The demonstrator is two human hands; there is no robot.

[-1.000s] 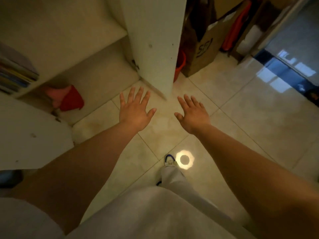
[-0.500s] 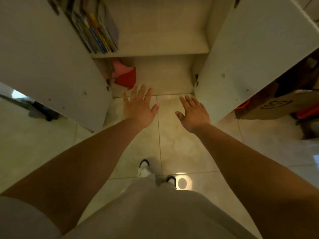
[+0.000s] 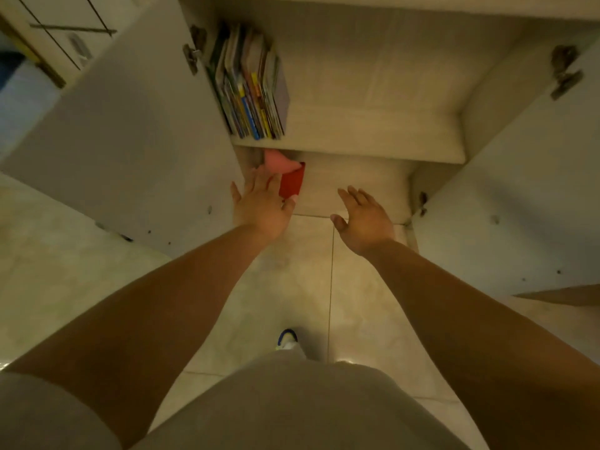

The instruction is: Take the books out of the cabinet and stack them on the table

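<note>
Books [image 3: 251,89] upright in cabinet [image 3: 373,138]; hands empty.

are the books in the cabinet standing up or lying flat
Standing up. The books stand on edge, packed together at the left end of the upper shelf, leaning against the cabinet's left wall, their spines facing out.

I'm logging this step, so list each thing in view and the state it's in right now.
Left door: swung open.
Right door: swung open.
Books: upright in a row on the upper shelf, untouched.
Red thing: on the lower shelf, partly hidden by the left hand.
Left hand: open, holding nothing.
Right hand: open, holding nothing.
</note>
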